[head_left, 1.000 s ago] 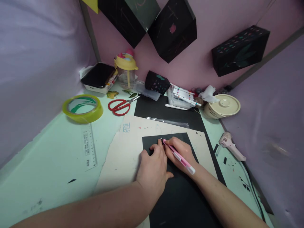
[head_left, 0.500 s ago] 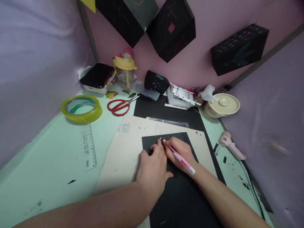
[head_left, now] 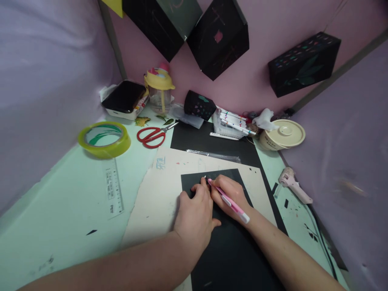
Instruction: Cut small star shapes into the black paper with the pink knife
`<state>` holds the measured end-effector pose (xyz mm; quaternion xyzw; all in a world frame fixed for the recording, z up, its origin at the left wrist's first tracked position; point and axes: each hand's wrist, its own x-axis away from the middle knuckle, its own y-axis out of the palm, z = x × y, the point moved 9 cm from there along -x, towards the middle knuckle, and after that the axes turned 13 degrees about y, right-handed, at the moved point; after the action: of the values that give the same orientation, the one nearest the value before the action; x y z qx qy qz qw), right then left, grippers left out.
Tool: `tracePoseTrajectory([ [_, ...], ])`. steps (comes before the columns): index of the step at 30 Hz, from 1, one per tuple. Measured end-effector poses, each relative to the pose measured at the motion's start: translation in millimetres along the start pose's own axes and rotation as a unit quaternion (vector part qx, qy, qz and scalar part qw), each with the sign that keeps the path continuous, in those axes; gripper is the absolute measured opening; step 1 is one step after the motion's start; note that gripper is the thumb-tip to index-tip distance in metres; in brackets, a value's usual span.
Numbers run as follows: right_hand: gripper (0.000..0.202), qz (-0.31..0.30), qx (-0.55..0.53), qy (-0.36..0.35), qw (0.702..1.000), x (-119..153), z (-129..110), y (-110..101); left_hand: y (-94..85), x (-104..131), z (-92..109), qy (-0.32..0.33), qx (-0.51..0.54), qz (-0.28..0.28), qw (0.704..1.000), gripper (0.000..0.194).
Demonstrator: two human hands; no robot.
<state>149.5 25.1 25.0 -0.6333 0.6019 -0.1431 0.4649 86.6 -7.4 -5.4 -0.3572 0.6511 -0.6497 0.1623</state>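
A sheet of black paper point(head_left: 230, 250) lies on a larger off-white sheet point(head_left: 151, 202). My left hand point(head_left: 195, 214) rests on the black paper with fingers apart, the thumb stretched out to the right, pressing it near its top edge. Close beside those fingertips, my right hand point(head_left: 230, 194) is closed around a slim pink-and-white pen-style craft knife point(head_left: 232, 203). The tool slants up and left, its tip near my left fingertips; the blade is too small to make out. A small white spot shows by the tip.
Left are a roll of tape point(head_left: 104, 139), a clear ruler point(head_left: 113, 188) and red scissors point(head_left: 153, 136). Behind stand a yellow-lidded bottle point(head_left: 160, 89), white markers point(head_left: 233, 121) and a lidded bowl point(head_left: 281, 135). A glue gun point(head_left: 295, 186) lies right; black paper boxes point(head_left: 304, 64) hang above.
Both hands and the knife stay in almost the same place. The hanging box at the right has shifted very slightly.
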Motion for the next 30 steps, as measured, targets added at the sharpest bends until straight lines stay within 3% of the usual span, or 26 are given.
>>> tracePoseTrajectory([
  [30,0.018,0.004,0.007,-0.002,1.000,-0.6,-0.7,-0.7,-2.0,2.1,-0.1,-0.006,-0.013,0.026,1.000,0.076],
])
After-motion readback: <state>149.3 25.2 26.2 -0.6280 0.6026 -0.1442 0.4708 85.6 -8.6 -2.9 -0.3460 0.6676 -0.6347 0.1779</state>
